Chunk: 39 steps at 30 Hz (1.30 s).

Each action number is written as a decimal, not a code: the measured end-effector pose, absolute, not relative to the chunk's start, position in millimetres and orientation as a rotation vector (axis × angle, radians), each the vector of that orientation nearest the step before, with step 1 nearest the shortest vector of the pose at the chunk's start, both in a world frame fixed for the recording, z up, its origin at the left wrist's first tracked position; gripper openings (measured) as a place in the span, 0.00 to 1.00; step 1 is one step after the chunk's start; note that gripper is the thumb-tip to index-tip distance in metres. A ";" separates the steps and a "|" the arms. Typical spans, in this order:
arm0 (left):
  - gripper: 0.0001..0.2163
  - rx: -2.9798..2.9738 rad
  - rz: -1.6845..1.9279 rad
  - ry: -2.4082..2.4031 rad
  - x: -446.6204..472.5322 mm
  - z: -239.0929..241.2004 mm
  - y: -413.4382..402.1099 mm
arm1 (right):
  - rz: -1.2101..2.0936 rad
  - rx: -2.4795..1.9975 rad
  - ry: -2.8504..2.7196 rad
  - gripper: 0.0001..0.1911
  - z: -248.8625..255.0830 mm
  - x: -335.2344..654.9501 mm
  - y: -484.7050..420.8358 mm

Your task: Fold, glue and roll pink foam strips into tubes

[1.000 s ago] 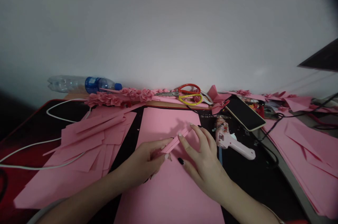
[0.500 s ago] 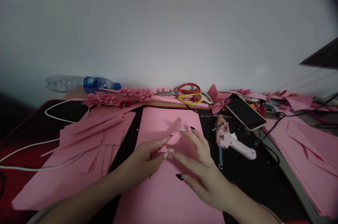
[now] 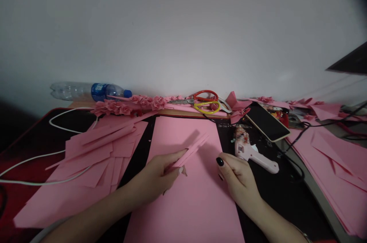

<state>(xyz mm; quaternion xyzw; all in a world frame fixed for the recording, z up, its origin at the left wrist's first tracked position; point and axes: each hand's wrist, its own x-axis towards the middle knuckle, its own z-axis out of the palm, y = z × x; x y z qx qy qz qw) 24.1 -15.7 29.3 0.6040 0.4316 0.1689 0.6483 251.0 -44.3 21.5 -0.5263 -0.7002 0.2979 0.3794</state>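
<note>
My left hand (image 3: 160, 172) pinches the near end of a folded pink paper strip (image 3: 192, 148), which slants up and to the right above a large pink sheet (image 3: 183, 204). My right hand (image 3: 240, 177) rests at the sheet's right edge with its fingers curled in, holding nothing that I can see. It lies just below and left of a pink glue gun (image 3: 252, 153), apart from the strip.
A stack of cut pink paper pieces (image 3: 94, 155) lies left, crossed by a white cable (image 3: 34, 159). At the back are a lying water bottle (image 3: 88, 91), pink paper flowers (image 3: 129, 105), scissors (image 3: 205, 102) and a phone (image 3: 266, 122). More pink sheets (image 3: 335, 166) cover the right side.
My right hand has let go of the strip and pulled back to the right, curling beside the glue gun. My left hand still holds the strip in the same place.
</note>
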 end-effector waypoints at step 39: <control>0.09 1.324 0.523 1.026 24.8 20.2 -13.9 | -0.144 -1.480 -2.565 0.28 25.6 225.1 -17.7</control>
